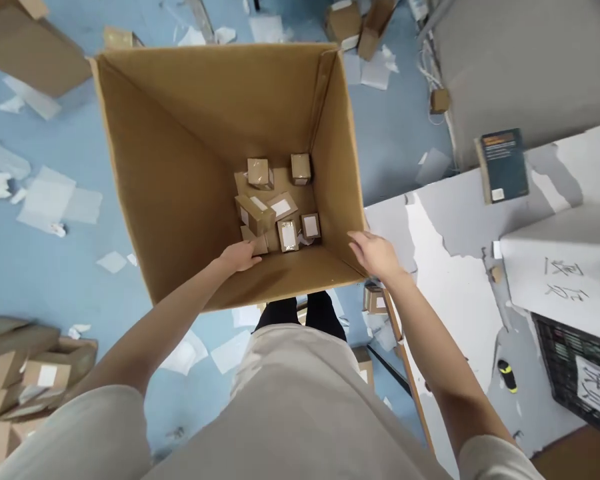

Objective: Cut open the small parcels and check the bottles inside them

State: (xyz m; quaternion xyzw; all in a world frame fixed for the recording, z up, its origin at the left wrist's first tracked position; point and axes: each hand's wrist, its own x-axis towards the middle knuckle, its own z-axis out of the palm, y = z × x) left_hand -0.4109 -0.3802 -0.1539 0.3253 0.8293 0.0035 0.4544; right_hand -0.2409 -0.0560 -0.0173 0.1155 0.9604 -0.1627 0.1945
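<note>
A large, deep cardboard box (220,73) stands open in front of me. Several small taped boxes lie at its bottom, among them one with a white label (288,236) and one at the back right (301,168). My left hand (241,256) reaches over the near rim into the box, its fingers close to a brown carton piece (254,240); whether it grips that piece is unclear. My right hand (373,253) is at the box's right rim, fingers curled over the edge with the thumb beside it.
To the right is a worn white table (450,293) with a dark book (504,165), a white box (560,267) and a black crate (575,367). Cartons (45,373) are piled at the lower left. Paper scraps (47,193) litter the blue floor.
</note>
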